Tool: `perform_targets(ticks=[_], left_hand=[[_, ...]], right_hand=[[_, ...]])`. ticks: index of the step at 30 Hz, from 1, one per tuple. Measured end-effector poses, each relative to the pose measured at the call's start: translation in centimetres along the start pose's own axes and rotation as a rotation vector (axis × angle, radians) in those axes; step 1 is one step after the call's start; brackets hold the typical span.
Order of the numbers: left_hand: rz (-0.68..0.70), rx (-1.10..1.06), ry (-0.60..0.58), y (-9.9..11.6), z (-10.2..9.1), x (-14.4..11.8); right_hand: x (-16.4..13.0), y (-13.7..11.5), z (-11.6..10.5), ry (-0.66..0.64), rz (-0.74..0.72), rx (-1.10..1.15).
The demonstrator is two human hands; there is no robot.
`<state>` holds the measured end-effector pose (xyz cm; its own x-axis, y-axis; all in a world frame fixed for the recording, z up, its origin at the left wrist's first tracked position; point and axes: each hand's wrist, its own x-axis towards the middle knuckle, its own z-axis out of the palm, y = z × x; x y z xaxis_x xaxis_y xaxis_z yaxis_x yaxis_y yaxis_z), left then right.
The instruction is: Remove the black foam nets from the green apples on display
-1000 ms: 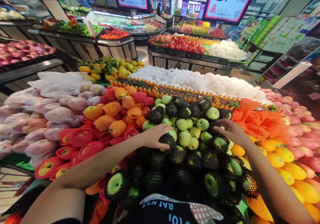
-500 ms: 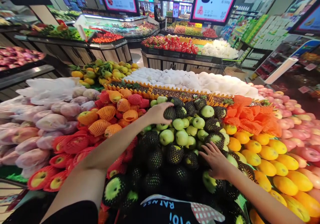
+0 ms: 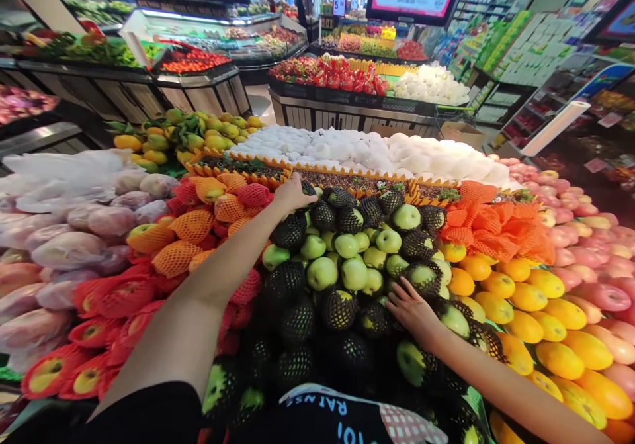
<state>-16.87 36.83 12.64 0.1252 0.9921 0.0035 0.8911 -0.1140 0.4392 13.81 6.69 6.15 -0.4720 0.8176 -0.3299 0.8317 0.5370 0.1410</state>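
Left hand: the left hand [image 3: 290, 194] has stretched further up the heap than half a second ago and now lies at the far top edge of the green apples [image 3: 342, 259], fingers curled down over an apple in black netting [image 3: 310, 189] — whether they truly grip it I cannot tell.
Right hand: the right hand [image 3: 411, 308] has barely shifted; it rests flat, fingers spread and holding nothing, on the netted apples on the near right slope.
Meaning: the reach has moved to the back row of the pile, so the work looks to be on the top apples while the other hand steadies the front.
Apples: heaped in the middle of the stand, bare ones in the centre, netted ones around them.
Around: fruit in orange netting [image 3: 173, 245] to the left, oranges [image 3: 526, 298] just beside on the right, white wrapped fruit [image 3: 377, 153] behind.
In the way: the toothed orange divider [image 3: 347, 182] runs right behind the left hand — little room beyond it.
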Motion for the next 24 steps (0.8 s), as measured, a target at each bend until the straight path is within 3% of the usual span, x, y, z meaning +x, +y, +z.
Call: perform_targets(ticks=[3,5,8,11,13,15,19,21,24], left_hand=[[0.096,-0.206,-0.033,-3.1,0.8,0.4],[0.133,-0.358,-0.068,-4.4,1.3,0.7],[0.098,-0.487,-0.123,-5.1,2.1,1.1],[0.114,-0.528,-0.151,-4.7,2.9,1.0],[0.227,-0.490,-0.140,-4.0,3.4,0.9],[0.311,-0.409,-0.102,-3.3,3.8,0.9],[0.250,-0.289,-0.021,-2.4,4.1,0.9],[0.289,-0.211,0.051,-1.8,3.7,0.0],[0.510,-0.080,0.182,0.1,2.4,-3.3]], right_hand=[[1.1,0.7,-1.5,-0.103,-0.133,-0.001],[1.6,2.0,-3.6,-0.105,-0.173,0.027],[2.6,4.7,-7.3,0.065,-0.158,0.152],[5.1,7.9,-10.0,0.313,0.013,0.200],[7.6,9.8,-10.4,0.419,0.177,0.174],[10.3,11.3,-9.9,0.418,0.328,0.150],[14.0,12.7,-8.1,0.343,0.393,0.172],[13.9,12.8,-8.0,0.329,0.399,0.189],[11.0,11.6,-8.9,0.403,0.402,0.208]])
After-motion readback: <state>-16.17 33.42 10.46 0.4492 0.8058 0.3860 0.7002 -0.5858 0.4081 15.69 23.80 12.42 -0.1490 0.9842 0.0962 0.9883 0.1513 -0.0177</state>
